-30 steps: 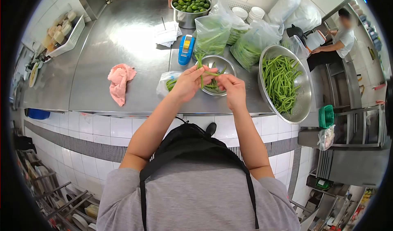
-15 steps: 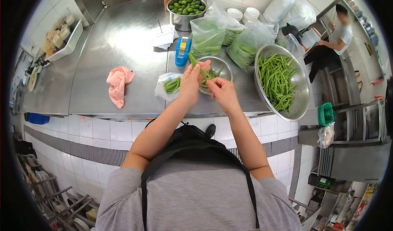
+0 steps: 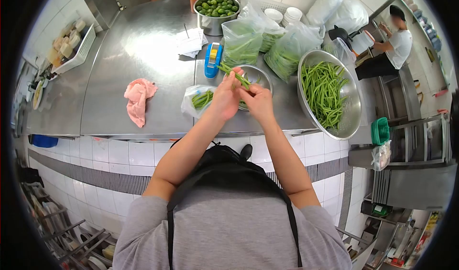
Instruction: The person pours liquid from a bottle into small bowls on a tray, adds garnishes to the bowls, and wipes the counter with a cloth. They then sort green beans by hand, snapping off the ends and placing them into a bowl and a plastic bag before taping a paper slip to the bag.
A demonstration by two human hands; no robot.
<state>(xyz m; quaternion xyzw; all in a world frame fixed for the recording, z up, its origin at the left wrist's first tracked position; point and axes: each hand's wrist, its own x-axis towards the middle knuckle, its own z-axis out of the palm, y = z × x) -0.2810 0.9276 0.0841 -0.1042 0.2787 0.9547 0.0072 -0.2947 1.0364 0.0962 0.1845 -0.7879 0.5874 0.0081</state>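
Note:
Both hands are over a small metal bowl [image 3: 266, 78]. My left hand [image 3: 226, 98] is closed round a few green beans [image 3: 242, 80], whose ends stick out past the fingers toward the tape dispenser. At the other end of these beans, the fingers of my right hand [image 3: 258, 102] pinch them. More beans show partly in the bowl, mostly hidden by my hands. Left of the bowl lies a small clear plastic bag [image 3: 193, 105] with cut beans in it. A large metal colander [image 3: 355, 114] full of long green beans stands to the right.
A blue tape dispenser [image 3: 213, 62], paper slips [image 3: 191, 43] and bags of beans [image 3: 243, 40] stand behind the bowl. Farther back is a pot of limes [image 3: 210, 26]. A pink cloth [image 3: 138, 102] lies at left. Another person [image 3: 399, 45] stands at the far right.
My left hand has tipped the beans over, from steep to more slanted toward the right. My right hand has shifted slightly left, close against the left hand. The other person has moved a little.

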